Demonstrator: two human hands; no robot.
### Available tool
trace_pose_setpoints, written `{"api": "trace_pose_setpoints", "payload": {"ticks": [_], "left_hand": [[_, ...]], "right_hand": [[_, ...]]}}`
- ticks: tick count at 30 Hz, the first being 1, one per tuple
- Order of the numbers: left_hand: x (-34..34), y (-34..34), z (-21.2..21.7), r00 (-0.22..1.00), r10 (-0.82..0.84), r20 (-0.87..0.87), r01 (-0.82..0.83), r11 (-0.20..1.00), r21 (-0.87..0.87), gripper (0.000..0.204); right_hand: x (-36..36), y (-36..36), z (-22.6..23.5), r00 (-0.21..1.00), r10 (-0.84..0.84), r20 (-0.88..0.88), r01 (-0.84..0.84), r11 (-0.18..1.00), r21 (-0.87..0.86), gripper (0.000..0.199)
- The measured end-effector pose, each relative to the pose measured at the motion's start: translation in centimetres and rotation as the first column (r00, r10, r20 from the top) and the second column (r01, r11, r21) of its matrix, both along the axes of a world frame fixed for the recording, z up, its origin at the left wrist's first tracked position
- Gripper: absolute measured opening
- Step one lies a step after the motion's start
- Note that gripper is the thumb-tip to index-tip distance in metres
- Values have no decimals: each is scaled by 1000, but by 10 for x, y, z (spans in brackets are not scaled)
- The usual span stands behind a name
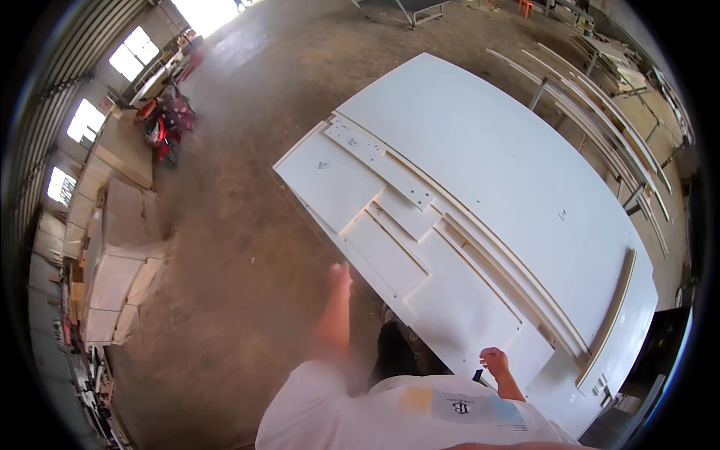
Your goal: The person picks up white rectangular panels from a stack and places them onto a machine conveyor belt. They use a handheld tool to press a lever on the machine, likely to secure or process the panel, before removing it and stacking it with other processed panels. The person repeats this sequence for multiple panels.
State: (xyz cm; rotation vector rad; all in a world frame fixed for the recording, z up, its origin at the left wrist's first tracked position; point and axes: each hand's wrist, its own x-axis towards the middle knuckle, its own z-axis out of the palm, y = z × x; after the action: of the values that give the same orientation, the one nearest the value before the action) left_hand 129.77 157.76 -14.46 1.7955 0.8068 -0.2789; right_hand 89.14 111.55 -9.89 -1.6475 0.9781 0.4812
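Observation:
Large white panels lie stacked on a wide work surface in front of me and to my right. My left hand [340, 276] hangs beside the near left edge of the stack, over the floor, apart from the panels. Motion smears its fingers, and I see nothing plainly in it. My right hand [494, 361] is closed above a lower white panel [465, 322] near my body. A small black piece [478, 375] shows just beside it; whether the hand grips it is unclear. A narrow drilled white board [379, 161] and a pale wooden strip [609, 315] lie on the larger panel [480, 142].
Long pale strips [600, 112] rest on a metal rack beyond the panels, at the right. A red motorcycle [159, 127] stands at the far left. Wrapped stacks of boards [124, 277] line the left wall. Bare concrete floor [225, 247] stretches between.

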Motion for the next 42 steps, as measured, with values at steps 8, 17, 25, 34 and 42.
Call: {"api": "trace_pose_setpoints", "payload": {"ticks": [8, 17, 25, 34, 42], "left_hand": [[176, -19, 24, 990, 103, -101, -105, 994, -19, 91], [200, 2, -15, 985, 162, -59, -125, 906, 405, 106], [187, 26, -42, 944, 232, 235, -261, 960, 102, 72], [176, 70, -45, 984, 152, 89, -139, 981, -136, 44], [172, 70, 10, 994, 71, -78, -93, 943, -320, 49]], "right_hand": [[163, 73, 54, 982, 176, 65, -171, 983, -74, 19], [441, 115, 59, 822, 538, 188, -351, 738, -576, 44], [605, 133, 50, 830, 549, -101, -403, 465, -788, 98], [606, 149, 60, 801, 545, -250, -575, 581, -576, 100], [571, 168, 51, 849, 522, -79, -422, 582, -695, 87]]}}
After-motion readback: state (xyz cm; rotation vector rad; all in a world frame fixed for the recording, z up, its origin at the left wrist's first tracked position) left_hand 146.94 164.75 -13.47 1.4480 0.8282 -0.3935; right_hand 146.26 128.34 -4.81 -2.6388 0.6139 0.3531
